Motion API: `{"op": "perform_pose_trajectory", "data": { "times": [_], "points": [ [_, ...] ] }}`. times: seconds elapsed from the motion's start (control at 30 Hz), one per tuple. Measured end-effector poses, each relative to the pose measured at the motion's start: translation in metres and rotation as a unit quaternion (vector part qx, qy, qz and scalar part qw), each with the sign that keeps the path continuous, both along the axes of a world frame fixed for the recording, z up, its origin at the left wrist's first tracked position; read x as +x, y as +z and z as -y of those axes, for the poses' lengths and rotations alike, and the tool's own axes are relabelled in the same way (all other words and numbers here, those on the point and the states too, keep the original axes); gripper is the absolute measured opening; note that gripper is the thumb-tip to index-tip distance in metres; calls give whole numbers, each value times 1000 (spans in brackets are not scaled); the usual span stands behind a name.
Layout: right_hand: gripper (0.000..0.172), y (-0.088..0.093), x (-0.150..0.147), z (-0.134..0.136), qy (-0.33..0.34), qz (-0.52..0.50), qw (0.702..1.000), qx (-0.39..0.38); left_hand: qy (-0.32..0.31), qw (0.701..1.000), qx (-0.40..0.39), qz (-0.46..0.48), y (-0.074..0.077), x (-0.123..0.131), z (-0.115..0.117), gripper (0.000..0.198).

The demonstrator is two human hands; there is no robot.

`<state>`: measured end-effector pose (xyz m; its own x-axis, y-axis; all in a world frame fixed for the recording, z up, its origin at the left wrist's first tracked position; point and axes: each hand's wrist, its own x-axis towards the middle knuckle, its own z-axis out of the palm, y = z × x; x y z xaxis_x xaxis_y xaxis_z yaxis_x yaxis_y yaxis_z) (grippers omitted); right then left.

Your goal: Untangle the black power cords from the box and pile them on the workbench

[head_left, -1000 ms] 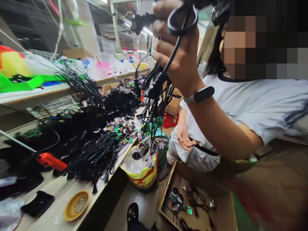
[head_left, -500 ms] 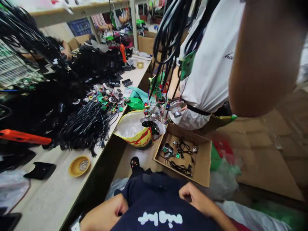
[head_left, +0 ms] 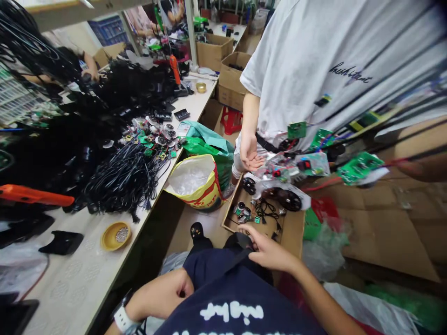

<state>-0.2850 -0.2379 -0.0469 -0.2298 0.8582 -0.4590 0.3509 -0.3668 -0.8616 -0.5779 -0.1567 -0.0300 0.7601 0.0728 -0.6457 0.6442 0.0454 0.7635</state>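
My left hand rests curled against my navy shirt, with a white wristband below it and nothing visible in its fingers. My right hand pinches a thin black strap at my chest, above a cardboard box of small parts and black cables. A co-worker's bundle of black cables and green circuit boards stretches across the white T-shirt, with black round speakers hanging above the box. The co-worker's open hand hangs beside them.
To the left runs a long workbench with heaped black cables, small electronic parts, an orange-handled tool and a brass dish. A yellow-and-white sack stands below its edge. Further cardboard boxes stand behind.
The cable bundle with its boards and speakers has swung right and now lies across the co-worker's front. My right hand has moved up to the strap, and my left wrist band has come into view.
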Motion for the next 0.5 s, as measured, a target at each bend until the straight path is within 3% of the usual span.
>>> {"op": "perform_pose_trajectory", "data": {
  "times": [0.07, 0.1, 0.2, 0.23, 0.3, 0.37, 0.4, 0.5],
  "points": [
    [85, 7, -1, -16, 8, -22, 1000, 4, 13, 999, 40, 11, 5, 13, -9, 15],
    [93, 11, -4, -25, 22, -28, 999, 9, 58, 995, 74, 40, 7, 22, -14, 8],
    [103, 22, -18, -46, 61, -33, 996, 49, 219, 952, 167, 134, 10, 52, -26, 42],
    [104, 23, -22, -49, 64, -30, 996, 61, 224, 949, 173, 137, 10, 62, -29, 42],
    [102, 23, -26, -50, 44, -26, 996, 70, 175, 968, 146, 108, 7, 79, -35, 35],
    [98, 19, -24, -45, 7, -44, 998, 48, 143, 984, 82, 72, 2, 89, -41, 43],
    [92, 16, -22, -41, -6, -62, 998, 26, 155, 985, 51, 61, 0, 93, -44, 46],
    [51, 8, -15, -28, -19, -131, 990, -56, 230, 971, -29, 62, -4, 99, -52, 47]
  ]
}}
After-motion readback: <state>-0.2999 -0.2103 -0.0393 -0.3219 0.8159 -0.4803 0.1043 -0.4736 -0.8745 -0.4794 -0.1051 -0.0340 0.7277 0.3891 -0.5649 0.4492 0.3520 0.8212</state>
